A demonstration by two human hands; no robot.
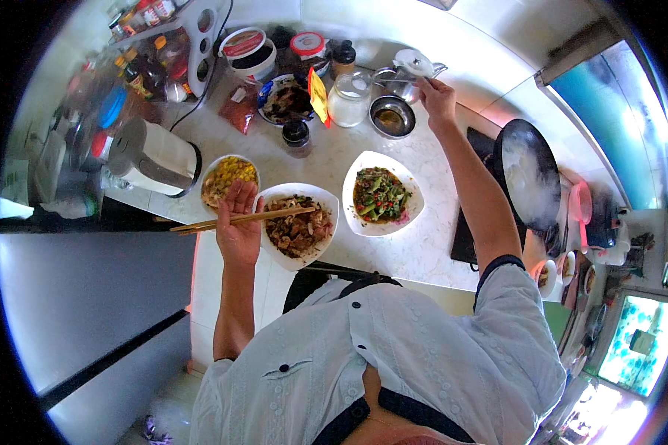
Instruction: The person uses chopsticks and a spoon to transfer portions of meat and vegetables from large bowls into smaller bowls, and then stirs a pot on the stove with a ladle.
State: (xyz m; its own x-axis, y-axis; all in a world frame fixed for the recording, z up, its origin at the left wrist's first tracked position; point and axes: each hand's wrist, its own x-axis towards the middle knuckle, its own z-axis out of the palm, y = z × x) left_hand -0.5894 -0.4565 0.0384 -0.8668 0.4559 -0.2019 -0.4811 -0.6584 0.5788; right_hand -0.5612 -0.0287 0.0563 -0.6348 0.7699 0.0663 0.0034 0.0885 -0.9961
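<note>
My left hand [240, 228] is palm up over the rim of a white bowl of chopped meat [298, 231], with a pair of wooden chopsticks [200, 225] lying across it by the thumb. A bowl of corn [231, 175] sits just beyond that hand. My right hand [435, 100] reaches to the back of the counter, its fingers closed on a thin handle at a metal pot [403, 83] with a pale lid; what the handle belongs to is unclear. Below it stands a small metal bowl [392, 117]. A white bowl of green vegetables with red bits [381, 194] rests between my arms.
A steaming black wok [529, 175] is on the cooktop [462, 239] at the right. Along the back stand a glass jar of white grains [349, 100], a dark-lidded jar [296, 136], tubs and a yellow packet [318, 97]. An electric kettle [156, 158] and bottles are at the left.
</note>
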